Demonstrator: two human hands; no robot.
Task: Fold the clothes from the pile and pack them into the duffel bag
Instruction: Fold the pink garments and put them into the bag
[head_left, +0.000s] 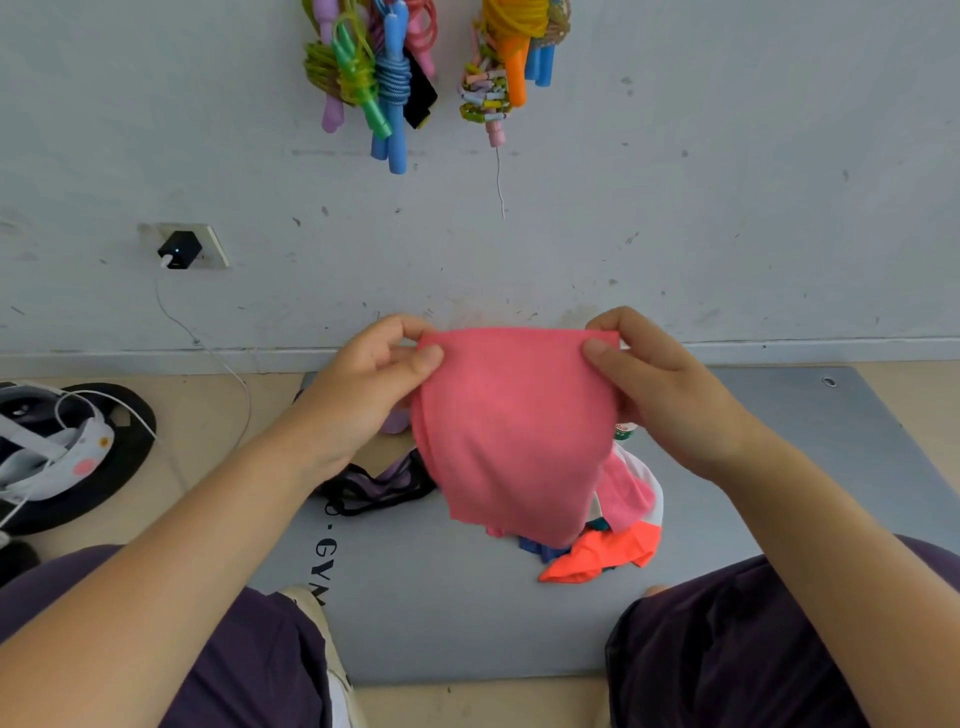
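Head view: a seated person holds up a pink garment (511, 431) over a grey gym mat (447, 613), facing a scuffed grey wall (727, 208).
Left hand (363, 384): thumb and fingers pinch the garment's upper left corner.
Right hand (652, 384): thumb and fingers pinch the upper right corner.
Garment: hangs in the air between both hands, doubled over, lower edge above the pile.
Clothes pile (618, 535): pink, white, blue and neon orange pieces on the mat, under the garment.
Dark strappy item (379, 486): on the mat, left of the pile.
Wall: bundled jump ropes (374, 78) hang above; a black charger (179, 249) sits in a socket.
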